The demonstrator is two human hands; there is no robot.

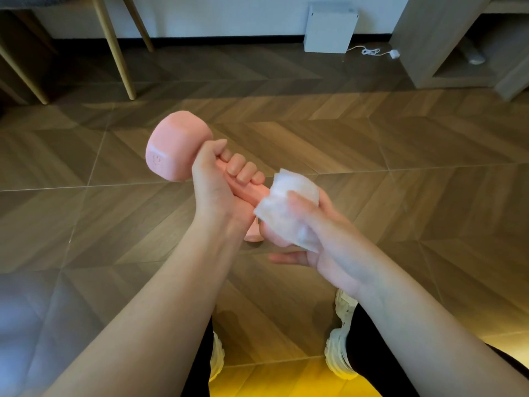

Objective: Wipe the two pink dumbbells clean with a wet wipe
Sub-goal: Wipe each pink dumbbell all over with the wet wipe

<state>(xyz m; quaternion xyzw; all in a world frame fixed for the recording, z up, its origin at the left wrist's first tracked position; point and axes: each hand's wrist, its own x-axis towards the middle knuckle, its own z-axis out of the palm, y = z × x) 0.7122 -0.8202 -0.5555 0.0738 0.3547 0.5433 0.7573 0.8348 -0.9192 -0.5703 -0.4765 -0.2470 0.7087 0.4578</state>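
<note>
A pink dumbbell (174, 144) is held up over the floor, tilted, its far head up and to the left. My left hand (217, 181) grips its handle, fingers curled round it. The near head is wrapped in a white wet wipe (289, 202), and my right hand (309, 233) grips that head through the wipe. Below my hands a small pink piece (253, 234) shows on the floor, perhaps the second dumbbell, mostly hidden.
Wooden herringbone floor (400, 156) all round. Chair legs (114, 47) stand at the back left, a white box (329, 27) with a cable leans on the wall, a low shelf unit (458, 53) at the back right. My white shoes (340, 339) are below.
</note>
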